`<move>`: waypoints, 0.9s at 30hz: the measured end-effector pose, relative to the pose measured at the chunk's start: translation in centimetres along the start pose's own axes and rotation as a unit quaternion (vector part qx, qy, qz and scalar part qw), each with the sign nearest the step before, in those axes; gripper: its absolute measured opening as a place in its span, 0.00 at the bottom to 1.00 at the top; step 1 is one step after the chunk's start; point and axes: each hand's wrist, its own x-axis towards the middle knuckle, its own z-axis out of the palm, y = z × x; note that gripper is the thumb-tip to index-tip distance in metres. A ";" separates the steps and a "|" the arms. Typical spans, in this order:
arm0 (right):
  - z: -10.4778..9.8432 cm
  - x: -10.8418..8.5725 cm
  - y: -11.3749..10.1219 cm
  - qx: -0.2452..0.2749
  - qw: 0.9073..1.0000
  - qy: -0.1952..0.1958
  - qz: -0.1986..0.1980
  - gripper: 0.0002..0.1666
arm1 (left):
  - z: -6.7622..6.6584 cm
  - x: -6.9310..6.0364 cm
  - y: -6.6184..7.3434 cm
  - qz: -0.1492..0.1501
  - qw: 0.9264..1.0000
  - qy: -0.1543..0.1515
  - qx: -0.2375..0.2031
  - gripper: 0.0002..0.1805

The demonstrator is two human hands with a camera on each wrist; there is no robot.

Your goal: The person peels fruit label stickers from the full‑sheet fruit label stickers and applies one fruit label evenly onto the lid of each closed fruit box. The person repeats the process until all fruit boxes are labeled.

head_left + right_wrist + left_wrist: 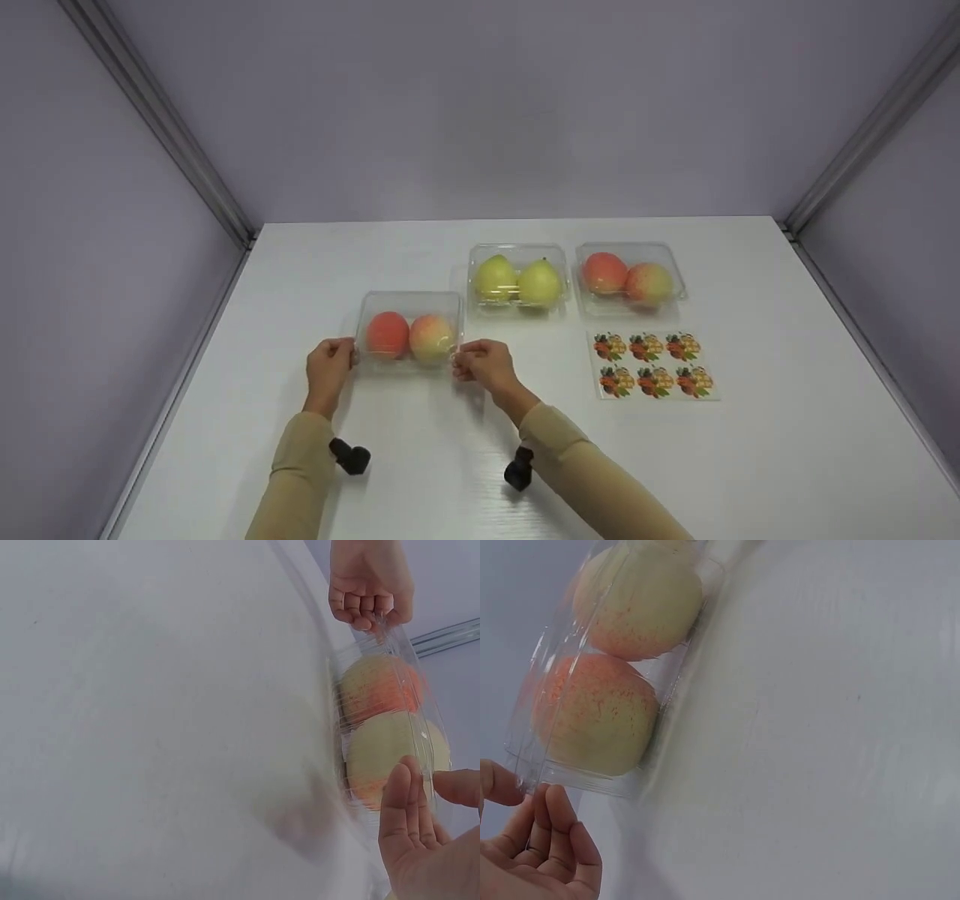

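Observation:
A clear plastic clamshell box (410, 298) with two peaches (388, 334) inside sits left of the table's middle. My left hand (328, 373) pinches its left front corner between thumb and fingertips; the left wrist view shows this hand (540, 847) at the rim. At the opposite corner my right hand (489, 366) pinches the rim. In the right wrist view, the thumb and fingers of the right hand (427, 851) lie on either side of the box's edge (421, 746). The lid looks closed over the peaches.
Behind and to the right stands a clear box with two pears (539, 283). Beside it is another box with two peaches (649, 284). A sheet of fruit stickers (655, 366) lies on the white table (780, 435) at right. Panel walls (495, 112) enclose the back and sides.

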 end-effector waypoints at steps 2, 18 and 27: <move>-0.1 -0.2 0.1 0.002 1.000 -0.004 -0.001 0.10 | -0.1 0.0 -0.1 0.000 1.000 -0.002 0.001 0.13; -0.8 0.6 -0.2 -0.009 1.000 -0.016 0.003 0.14 | -0.1 0.9 0.2 -0.029 0.999 -0.033 0.020 0.21; -0.6 1.0 -0.1 -0.017 1.000 0.000 -0.019 0.11 | -0.2 1.4 0.6 -0.036 0.998 -0.051 0.017 0.22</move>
